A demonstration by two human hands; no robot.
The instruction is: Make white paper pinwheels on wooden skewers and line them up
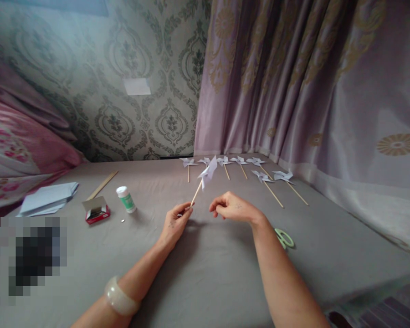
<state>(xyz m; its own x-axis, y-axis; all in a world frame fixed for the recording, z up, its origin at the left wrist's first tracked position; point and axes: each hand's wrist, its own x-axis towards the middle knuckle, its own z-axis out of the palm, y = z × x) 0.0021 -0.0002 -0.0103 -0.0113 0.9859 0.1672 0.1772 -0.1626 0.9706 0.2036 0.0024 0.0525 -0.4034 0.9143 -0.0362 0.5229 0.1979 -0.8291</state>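
Near the middle of the table, my left hand (176,222) pinches the lower end of a thin wooden stick. At the top of that stick is a white paper pinwheel (208,173), tilted up and to the right. My right hand (233,207) hovers just to the right of the stick, apart from it. Its fingers are loosely bent, with nothing visible between them. Light green scissors (284,238) lie beside my right forearm, which partly hides them.
Several finished pinwheels (260,176) lie along the back and right of the grey-covered table (205,282). On the left are a glue stick (126,199), an open small red box (97,213), wooden sticks (103,184) and stacked white paper (48,199). Curtains (239,91) hang behind.
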